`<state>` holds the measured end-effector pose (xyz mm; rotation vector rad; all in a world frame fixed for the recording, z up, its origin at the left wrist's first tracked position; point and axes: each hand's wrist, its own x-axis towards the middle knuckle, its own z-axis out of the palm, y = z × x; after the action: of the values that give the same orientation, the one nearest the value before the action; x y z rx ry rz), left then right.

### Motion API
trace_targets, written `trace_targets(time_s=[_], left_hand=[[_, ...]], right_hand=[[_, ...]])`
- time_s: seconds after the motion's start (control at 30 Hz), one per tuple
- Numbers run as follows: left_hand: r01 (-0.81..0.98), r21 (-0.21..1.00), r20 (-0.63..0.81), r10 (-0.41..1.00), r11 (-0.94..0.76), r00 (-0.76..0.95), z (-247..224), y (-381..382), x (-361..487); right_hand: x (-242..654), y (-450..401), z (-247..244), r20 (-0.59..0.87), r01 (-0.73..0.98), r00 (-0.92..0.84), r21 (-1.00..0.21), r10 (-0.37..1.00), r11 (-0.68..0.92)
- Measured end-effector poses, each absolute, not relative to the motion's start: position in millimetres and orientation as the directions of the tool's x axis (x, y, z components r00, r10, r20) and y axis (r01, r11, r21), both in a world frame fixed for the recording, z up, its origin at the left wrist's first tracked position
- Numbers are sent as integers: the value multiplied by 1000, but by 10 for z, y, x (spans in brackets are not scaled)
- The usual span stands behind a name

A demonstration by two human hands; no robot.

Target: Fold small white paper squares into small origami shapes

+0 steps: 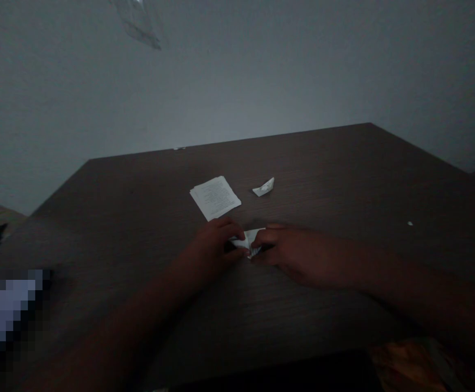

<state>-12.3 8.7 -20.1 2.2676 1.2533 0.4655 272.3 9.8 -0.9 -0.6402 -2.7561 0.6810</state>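
Between my two hands is a small folded piece of paper (253,237), white with faint print. My left hand (217,242) grips its left side, thumb below and fingers above. On the right side, my right hand (288,247) pinches it with bent fingers, which cover part of the folds. Just beyond my left hand lies a stack of printed paper sheets (216,197). A small folded paper boat (264,187) rests to the right of the stack, apart from both hands.
The dark wooden table (322,179) stands against a pale wall (261,76). A tiny white scrap (410,223) lies at the right. A blurred-out, pixelated object (8,310) is at the left front, and another small white bit (179,148) sits at the back edge.
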Motion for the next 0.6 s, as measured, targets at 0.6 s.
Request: trace_targets(time_s=[0.6], left_hand=[[691,509,84,828,-513,554,-221,50,-160]], right_hand=[[2742,143,66,100,320,-904,-491,417,810]])
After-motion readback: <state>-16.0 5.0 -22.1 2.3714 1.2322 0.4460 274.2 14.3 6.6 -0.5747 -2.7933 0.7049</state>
